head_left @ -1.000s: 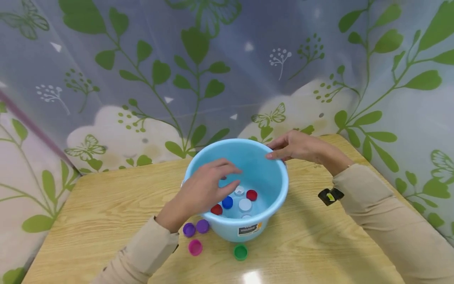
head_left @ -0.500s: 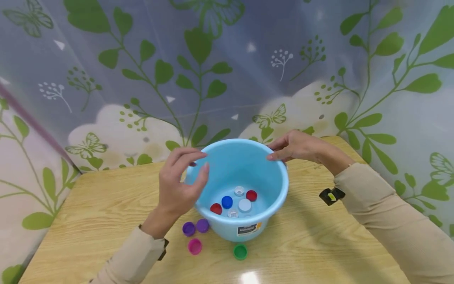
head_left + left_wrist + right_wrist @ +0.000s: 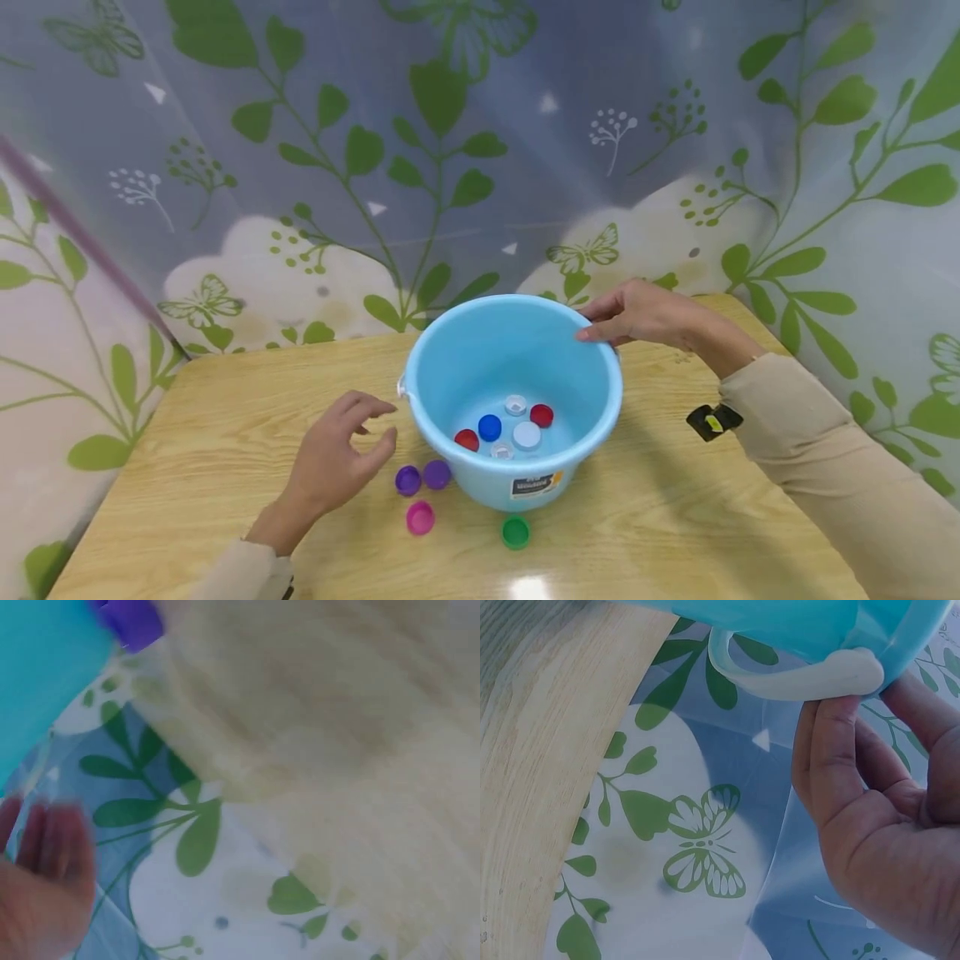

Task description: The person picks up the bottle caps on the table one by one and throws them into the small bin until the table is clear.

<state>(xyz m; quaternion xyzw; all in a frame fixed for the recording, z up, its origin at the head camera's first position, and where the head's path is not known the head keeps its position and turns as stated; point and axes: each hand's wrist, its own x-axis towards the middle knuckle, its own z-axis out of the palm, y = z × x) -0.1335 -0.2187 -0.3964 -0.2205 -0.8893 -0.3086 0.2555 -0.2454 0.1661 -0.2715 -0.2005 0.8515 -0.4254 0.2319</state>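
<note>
A light blue bucket (image 3: 480, 482) stands on the table, with several bottle caps on its floor: red (image 3: 542, 416), blue (image 3: 490, 428), white (image 3: 527, 436) and clear ones. My right hand (image 3: 645, 317) grips the rim at the back right, thumb over the edge. In the right wrist view its fingers (image 3: 836, 750) lie against the bucket's white handle (image 3: 802, 681). Left of the bucket, my left hand (image 3: 330, 458) hovers with fingers loosely bent and nothing in it. Closest to it are two purple caps (image 3: 408, 480) and a pink cap (image 3: 420, 517).
A green cap (image 3: 515, 532) lies in front of the bucket. The wooden table (image 3: 247, 417) meets a leaf-and-butterfly patterned cloth (image 3: 337, 167) at the back and sides. A small black piece (image 3: 714, 422) hangs by the right cuff.
My left hand has moved from over the bucket's opening out past its left rim and down toward the table. The right hand keeps its hold on the rim.
</note>
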